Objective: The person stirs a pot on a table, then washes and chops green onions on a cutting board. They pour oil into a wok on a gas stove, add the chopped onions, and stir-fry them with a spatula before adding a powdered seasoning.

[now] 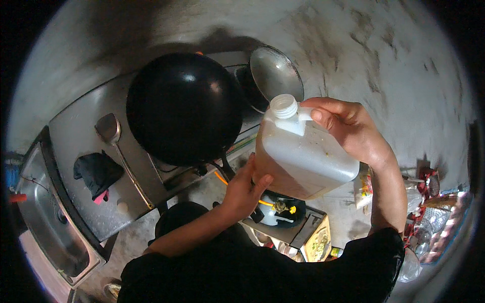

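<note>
A translucent plastic jug [303,155] with an uncapped white neck is held up in front of me, tilted towards the wok. My right hand [343,127] grips its handle at the top. My left hand [246,189] supports the lower left side, fingers partly behind the jug. Brownish liquid shows through the lower part. Left of the jug sits a large black wok [183,110] on the stove. Further left, a metal wok spatula [125,159] lies on the steel counter beside a black cloth [97,172] with a pink part.
A steel sink [53,212] is at the far left. Behind the jug, a metal lid [276,72] leans near the wall. Below it, a dark pan [282,214] sits on a small stand. Bags and metal strainers [434,219] are at the right.
</note>
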{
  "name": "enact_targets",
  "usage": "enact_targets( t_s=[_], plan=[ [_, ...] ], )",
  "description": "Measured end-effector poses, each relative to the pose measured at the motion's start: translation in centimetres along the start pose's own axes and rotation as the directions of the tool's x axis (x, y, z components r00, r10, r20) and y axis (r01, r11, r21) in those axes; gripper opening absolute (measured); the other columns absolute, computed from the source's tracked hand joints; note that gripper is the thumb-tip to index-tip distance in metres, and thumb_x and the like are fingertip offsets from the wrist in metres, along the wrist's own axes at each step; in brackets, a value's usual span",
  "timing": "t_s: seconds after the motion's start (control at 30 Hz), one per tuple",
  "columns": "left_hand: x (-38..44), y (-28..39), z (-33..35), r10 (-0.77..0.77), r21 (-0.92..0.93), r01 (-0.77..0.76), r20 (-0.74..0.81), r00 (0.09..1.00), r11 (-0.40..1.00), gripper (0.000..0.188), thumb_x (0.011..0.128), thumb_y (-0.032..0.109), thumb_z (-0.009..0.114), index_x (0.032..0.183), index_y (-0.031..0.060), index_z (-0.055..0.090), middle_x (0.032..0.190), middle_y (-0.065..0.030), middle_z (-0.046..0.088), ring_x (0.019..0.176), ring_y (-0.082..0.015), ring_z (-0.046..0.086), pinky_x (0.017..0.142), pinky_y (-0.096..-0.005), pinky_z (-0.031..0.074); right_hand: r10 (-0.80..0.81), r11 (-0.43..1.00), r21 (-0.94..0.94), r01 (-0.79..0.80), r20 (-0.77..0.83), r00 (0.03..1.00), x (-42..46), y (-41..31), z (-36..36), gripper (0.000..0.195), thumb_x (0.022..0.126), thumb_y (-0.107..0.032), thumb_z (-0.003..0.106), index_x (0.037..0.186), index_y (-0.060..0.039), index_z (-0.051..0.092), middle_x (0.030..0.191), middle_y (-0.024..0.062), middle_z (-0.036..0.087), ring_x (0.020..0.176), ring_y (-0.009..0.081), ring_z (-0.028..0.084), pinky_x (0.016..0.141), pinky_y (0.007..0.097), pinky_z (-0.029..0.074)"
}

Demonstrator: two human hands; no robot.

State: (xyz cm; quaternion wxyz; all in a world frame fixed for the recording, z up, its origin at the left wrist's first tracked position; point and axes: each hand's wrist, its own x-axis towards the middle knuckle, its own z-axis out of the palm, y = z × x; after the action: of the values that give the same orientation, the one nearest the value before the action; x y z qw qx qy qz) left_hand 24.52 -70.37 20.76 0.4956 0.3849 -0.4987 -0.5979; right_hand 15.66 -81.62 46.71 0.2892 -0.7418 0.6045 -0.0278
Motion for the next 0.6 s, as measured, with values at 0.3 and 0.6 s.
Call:
enact_targets(
  t_s=[0.3,0.6],
  plan=[
    [0.1,-1.9,0.5,-0.056,-0.200,0.059,0.021,0.998,0.978,0.072,0.097,0.047,0.051,0.147,0.0006,0.028,0.128,-0.0280,0.056,0.119,-0.0396,0.056,0.100,-0.0414,0.044,-0.007,0.991,-0.129,0.018,0.087,0.996,2.7,-1.0,0.8,0.032,0.096,-0.028,0.061,0.116,-0.0032,0.068,0.099,0.0046,0.070,0.090,0.0112,0.058,0.085,0.0275,0.047],
    [0.2,-2.2,0.7,-0.106,-0.160,0.110,0.034,0.994,0.981,0.074,0.098,0.053,0.045,0.149,0.0026,0.026,0.127,-0.0259,0.058,0.116,-0.0409,0.058,0.097,-0.0419,0.045,-0.004,0.994,-0.103,0.019,0.141,0.990,4.3,-0.5,1.0,0.030,0.097,-0.026,0.060,0.113,-0.0017,0.068,0.096,0.0052,0.069,0.088,0.0115,0.058,0.083,0.0274,0.047]
  ],
)
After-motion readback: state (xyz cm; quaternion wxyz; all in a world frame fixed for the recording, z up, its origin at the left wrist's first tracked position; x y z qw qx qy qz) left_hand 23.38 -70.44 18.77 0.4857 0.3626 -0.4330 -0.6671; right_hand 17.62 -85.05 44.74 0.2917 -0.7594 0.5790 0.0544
